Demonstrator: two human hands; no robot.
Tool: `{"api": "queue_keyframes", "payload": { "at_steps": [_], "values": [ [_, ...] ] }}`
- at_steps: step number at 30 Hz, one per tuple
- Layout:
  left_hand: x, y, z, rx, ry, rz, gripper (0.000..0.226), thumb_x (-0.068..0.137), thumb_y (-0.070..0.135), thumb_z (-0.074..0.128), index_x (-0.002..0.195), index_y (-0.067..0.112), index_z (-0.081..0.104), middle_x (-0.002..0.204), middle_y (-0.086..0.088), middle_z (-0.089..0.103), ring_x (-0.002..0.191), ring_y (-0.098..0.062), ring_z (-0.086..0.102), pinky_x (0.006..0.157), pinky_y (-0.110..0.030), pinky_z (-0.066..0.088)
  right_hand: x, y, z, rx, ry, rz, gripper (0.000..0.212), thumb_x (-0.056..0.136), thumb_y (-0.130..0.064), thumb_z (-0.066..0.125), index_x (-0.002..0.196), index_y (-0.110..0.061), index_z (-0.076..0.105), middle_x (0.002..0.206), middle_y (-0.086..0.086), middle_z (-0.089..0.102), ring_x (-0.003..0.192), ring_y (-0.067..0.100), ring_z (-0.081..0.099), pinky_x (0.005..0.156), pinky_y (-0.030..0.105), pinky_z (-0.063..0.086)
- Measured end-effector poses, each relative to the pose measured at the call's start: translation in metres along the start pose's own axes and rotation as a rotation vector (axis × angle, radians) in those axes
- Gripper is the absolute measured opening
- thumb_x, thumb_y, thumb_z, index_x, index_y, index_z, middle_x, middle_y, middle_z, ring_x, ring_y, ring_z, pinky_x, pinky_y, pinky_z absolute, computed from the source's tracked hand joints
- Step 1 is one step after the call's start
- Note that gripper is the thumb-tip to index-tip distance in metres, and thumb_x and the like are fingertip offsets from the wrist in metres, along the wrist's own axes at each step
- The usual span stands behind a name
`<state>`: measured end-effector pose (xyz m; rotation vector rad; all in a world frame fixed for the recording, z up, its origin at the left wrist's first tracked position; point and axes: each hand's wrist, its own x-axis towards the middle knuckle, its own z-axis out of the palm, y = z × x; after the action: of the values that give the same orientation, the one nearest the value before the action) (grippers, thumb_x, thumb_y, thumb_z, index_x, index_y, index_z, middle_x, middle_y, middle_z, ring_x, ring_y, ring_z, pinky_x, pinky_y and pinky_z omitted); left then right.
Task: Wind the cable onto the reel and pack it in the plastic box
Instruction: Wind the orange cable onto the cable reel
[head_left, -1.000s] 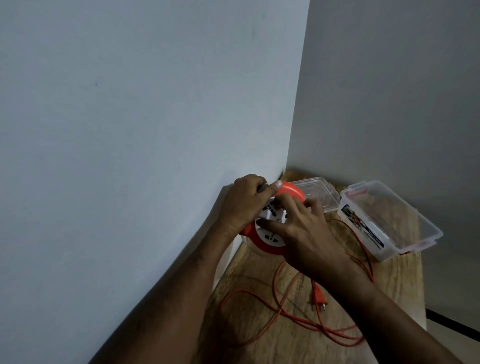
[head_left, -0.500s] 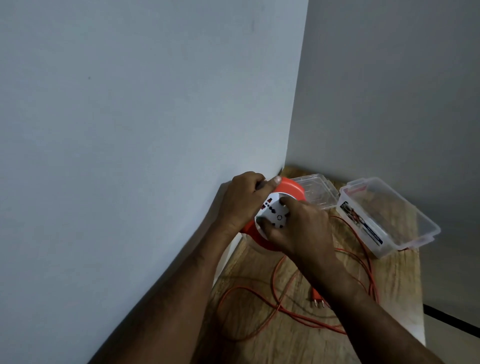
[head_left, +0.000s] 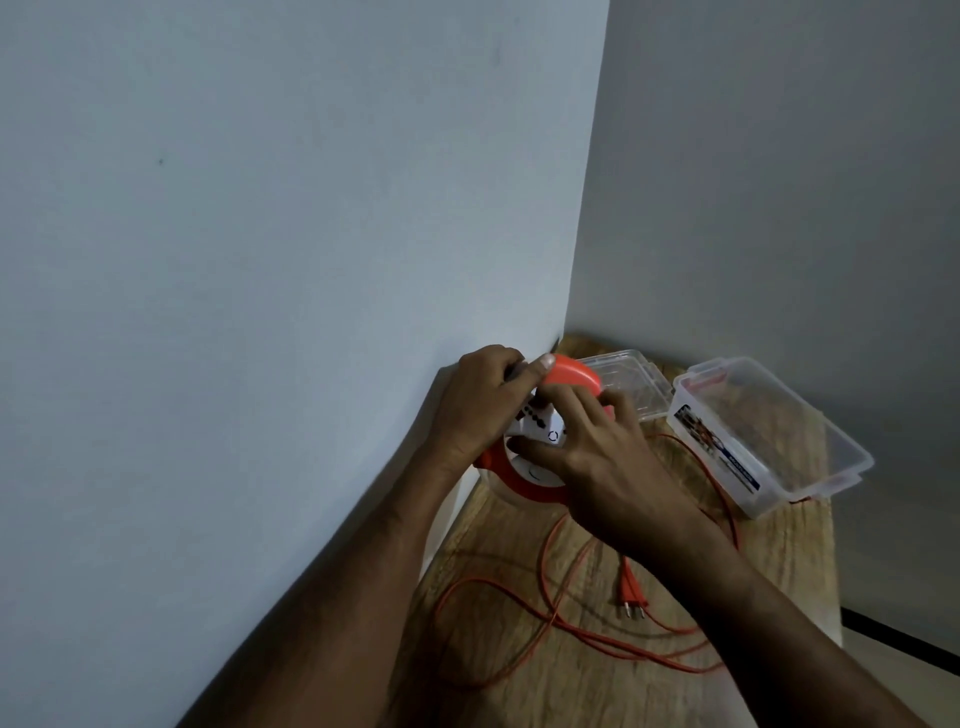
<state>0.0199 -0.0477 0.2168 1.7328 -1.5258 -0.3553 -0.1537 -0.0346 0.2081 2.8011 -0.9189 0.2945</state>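
Orange cable (head_left: 524, 613) lies in loose loops across the wooden desk (head_left: 582, 686) nearest my camera, its plug (head_left: 631, 597) resting prongs-down in the frame between the strands, just beside my right forearm. Most of the cable is unwound, trailing back toward the reel. Beyond it, both of my hands meet on the orange-and-white reel (head_left: 519, 467), which is held tilted on edge against the wall (head_left: 260, 260) at the desk's left side. My left hand (head_left: 478, 400) grasps the reel's upper rim, thumb pressed on the orange edge. My right hand (head_left: 597, 457) is spread over the white socket face, fingers curled around the hub; I cannot tell how firmly it grips. Farther back, the clear lid (head_left: 628, 379) lies flat on the desk right behind the reel. To its right stands the open plastic box (head_left: 810, 457), transparent, a printed label on its near side, set close to the desk's far right edge. 2 grey walls meet in the corner behind.
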Motion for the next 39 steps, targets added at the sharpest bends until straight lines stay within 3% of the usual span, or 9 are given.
{"api": "queue_keyframes", "payload": {
  "at_steps": [6,9,13,20,23,26,30,35,39],
  "values": [
    [0.002,-0.003,0.001,-0.001,0.001,0.014,0.047,0.095,0.054,0.055,0.078,0.011,0.068,0.073,-0.001,0.067,0.068,-0.010,0.065,0.069,-0.024,0.054,0.006,-0.001,0.002,0.043,0.029,0.061,0.065,0.068,-0.036,0.086,0.129,-0.032,0.063,0.142,0.013,0.044,0.132,0.033,0.042,0.097,0.054,0.040],
    [0.001,-0.002,0.002,0.006,0.000,-0.012,0.045,0.095,0.054,0.054,0.081,0.014,0.069,0.077,0.002,0.068,0.069,-0.007,0.062,0.067,-0.016,0.047,0.006,0.001,0.003,0.056,0.099,0.099,0.073,0.063,-0.041,0.084,0.131,-0.027,0.061,0.132,0.015,0.050,0.119,0.033,0.051,0.088,0.050,0.046],
    [0.001,-0.001,0.004,-0.033,0.028,-0.030,0.044,0.095,0.055,0.054,0.085,0.015,0.070,0.081,0.002,0.070,0.073,-0.008,0.063,0.072,-0.019,0.049,0.008,-0.003,0.004,0.179,0.231,0.287,0.064,0.068,-0.049,0.079,0.122,-0.019,0.067,0.112,0.013,0.063,0.088,0.029,0.065,0.072,0.039,0.055],
    [0.002,0.005,0.007,-0.017,0.045,-0.014,0.048,0.094,0.056,0.055,0.084,0.012,0.070,0.081,-0.001,0.071,0.073,-0.013,0.065,0.077,-0.033,0.059,0.014,-0.021,0.002,0.344,0.284,0.578,0.055,0.076,-0.057,0.073,0.111,-0.014,0.068,0.097,0.004,0.073,0.077,0.019,0.068,0.065,0.025,0.052],
    [0.000,0.002,0.001,0.015,0.041,-0.043,0.043,0.095,0.055,0.054,0.086,0.016,0.069,0.082,0.005,0.070,0.070,-0.007,0.062,0.071,-0.018,0.053,0.007,-0.023,-0.001,0.268,0.288,0.488,0.058,0.079,-0.051,0.075,0.121,-0.011,0.065,0.108,0.009,0.072,0.083,0.025,0.070,0.067,0.031,0.055],
    [-0.002,0.002,-0.006,0.083,0.024,-0.036,0.045,0.097,0.054,0.051,0.084,0.015,0.069,0.079,0.005,0.069,0.064,-0.003,0.057,0.060,-0.006,0.035,-0.001,-0.016,-0.006,0.218,0.332,0.224,0.053,0.073,-0.029,0.085,0.119,-0.012,0.066,0.112,0.011,0.067,0.095,0.030,0.066,0.078,0.045,0.058],
    [0.001,0.004,-0.006,0.039,0.018,-0.021,0.047,0.097,0.053,0.053,0.081,0.011,0.069,0.078,-0.001,0.070,0.065,-0.008,0.060,0.061,-0.012,0.041,-0.002,-0.004,-0.006,0.052,0.091,0.013,0.067,0.065,-0.022,0.088,0.127,-0.024,0.062,0.135,0.011,0.051,0.128,0.032,0.047,0.102,0.057,0.040],
    [0.001,-0.003,0.004,-0.044,0.016,-0.015,0.052,0.094,0.057,0.054,0.074,0.010,0.067,0.069,-0.003,0.066,0.068,-0.014,0.064,0.073,-0.037,0.059,0.000,-0.005,-0.001,0.027,0.005,0.040,0.067,0.065,-0.026,0.089,0.127,-0.028,0.062,0.141,0.013,0.041,0.133,0.034,0.041,0.102,0.060,0.037],
    [0.001,-0.004,0.005,-0.046,0.005,-0.014,0.051,0.093,0.057,0.055,0.073,0.012,0.067,0.069,-0.002,0.066,0.068,-0.014,0.064,0.073,-0.038,0.059,0.002,-0.002,0.002,0.062,0.045,0.051,0.067,0.061,-0.034,0.090,0.123,-0.031,0.066,0.131,0.012,0.049,0.124,0.032,0.049,0.093,0.055,0.042]
  ]
}}
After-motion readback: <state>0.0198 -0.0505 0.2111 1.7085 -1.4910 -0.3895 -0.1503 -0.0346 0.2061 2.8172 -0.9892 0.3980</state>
